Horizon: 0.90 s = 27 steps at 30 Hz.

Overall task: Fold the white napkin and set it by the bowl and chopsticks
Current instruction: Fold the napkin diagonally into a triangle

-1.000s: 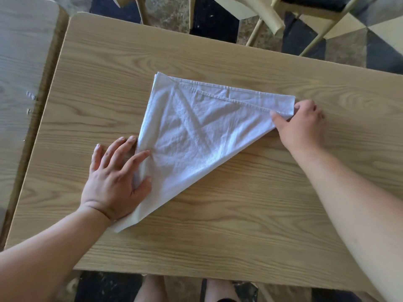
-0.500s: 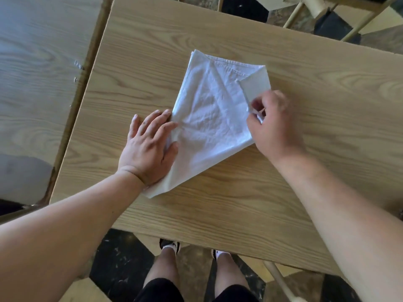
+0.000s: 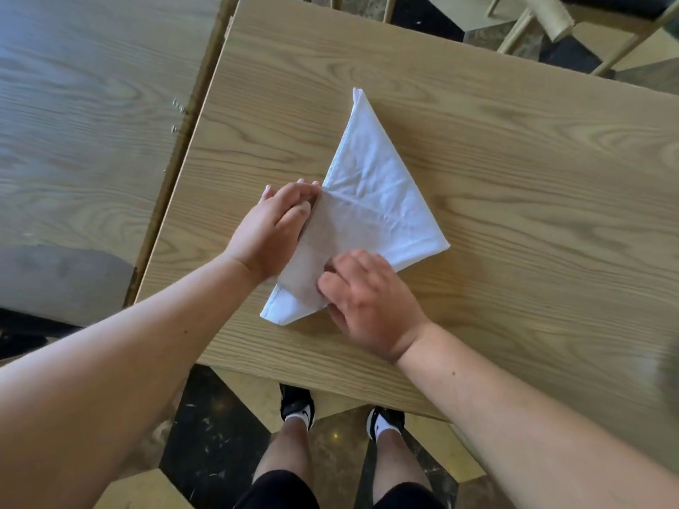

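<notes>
napkin (image 3: 371,200) now folded smaller, right hand (image 3: 367,303) moved nearer

Table (image 3: 514,178): bare wood toward the right edge and far corners; folded napkin (image 3: 371,200) and both hands occupy the near-left portion.

both forearms are bare, with no sleeves, watch or rings on the left hand (image 3: 273,229) or the right hand (image 3: 371,306). lower in view, black shorts (image 3: 279,490) end above bare knees, and black shoes (image 3: 297,404) with white socks show near the floor.
</notes>
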Tool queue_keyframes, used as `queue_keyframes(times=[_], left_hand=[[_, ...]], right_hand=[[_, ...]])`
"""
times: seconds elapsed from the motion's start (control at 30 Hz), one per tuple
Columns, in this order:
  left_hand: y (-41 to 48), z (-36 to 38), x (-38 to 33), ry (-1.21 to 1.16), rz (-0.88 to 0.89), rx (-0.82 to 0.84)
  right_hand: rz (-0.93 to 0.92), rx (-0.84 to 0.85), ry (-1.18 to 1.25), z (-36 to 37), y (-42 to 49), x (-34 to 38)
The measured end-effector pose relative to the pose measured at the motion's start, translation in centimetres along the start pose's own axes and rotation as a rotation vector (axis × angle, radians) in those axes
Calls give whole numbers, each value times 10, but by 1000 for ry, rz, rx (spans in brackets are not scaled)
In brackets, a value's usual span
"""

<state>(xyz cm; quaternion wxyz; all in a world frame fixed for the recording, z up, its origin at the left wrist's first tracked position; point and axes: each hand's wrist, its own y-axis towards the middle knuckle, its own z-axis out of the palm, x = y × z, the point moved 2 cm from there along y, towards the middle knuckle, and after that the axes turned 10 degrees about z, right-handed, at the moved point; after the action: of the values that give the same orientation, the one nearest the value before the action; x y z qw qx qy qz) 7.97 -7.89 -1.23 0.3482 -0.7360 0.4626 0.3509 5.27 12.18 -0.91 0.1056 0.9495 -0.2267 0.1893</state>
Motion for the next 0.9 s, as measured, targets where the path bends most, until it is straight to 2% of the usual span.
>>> queue_keyframes(times=[0.13, 0.33, 0.43, 0.7, 0.77, 0.9], left_hand=[[1, -1, 0, 47, 29, 74], [-10, 6, 14, 487, 275, 202], [-17, 14, 20, 656, 355, 160], [-22, 11, 14, 670, 434, -17], [-26, 3, 1, 681, 321, -59], [-41, 0, -25, 692, -219, 71]], right_hand=[[-14, -9, -51, 17, -10, 8], [9, 42, -85, 21, -18, 6], [-38, 41, -89, 22, -23, -2], [-16, 26, -105, 4, -36, -31], [-16, 56, -110, 3, -37, -31], [4, -10, -87, 4, -37, -23]])
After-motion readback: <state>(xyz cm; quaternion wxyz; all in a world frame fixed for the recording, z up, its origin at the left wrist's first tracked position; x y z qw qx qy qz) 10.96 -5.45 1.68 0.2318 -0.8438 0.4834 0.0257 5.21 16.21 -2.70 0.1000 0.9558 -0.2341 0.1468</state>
